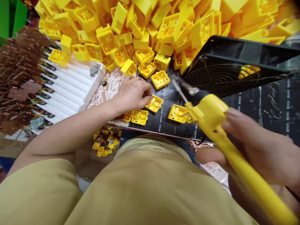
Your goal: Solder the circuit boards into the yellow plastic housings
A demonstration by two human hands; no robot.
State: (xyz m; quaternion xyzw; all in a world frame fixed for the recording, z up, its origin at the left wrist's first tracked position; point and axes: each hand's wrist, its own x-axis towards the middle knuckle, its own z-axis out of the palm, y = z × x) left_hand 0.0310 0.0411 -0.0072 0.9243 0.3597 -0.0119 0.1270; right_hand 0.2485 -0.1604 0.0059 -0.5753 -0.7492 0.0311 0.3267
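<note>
My right hand is wrapped round a yellow soldering gun, whose metal tip points up and left over the black bench mat. My left hand rests palm down at the mat's left part, its fingers curled beside an open yellow case; whatever its fingertips hold, if anything, is hidden. Below that hand lies another open case. A further one sits just left of the gun's body, and one more lies above my left fingers. Small metal parts show inside these cases.
Yellow cases are heaped along the back. A black fan stands at the back right. At the left are brown circuit boards with wires and a white foam block. A box of yellow pieces is below the bench edge.
</note>
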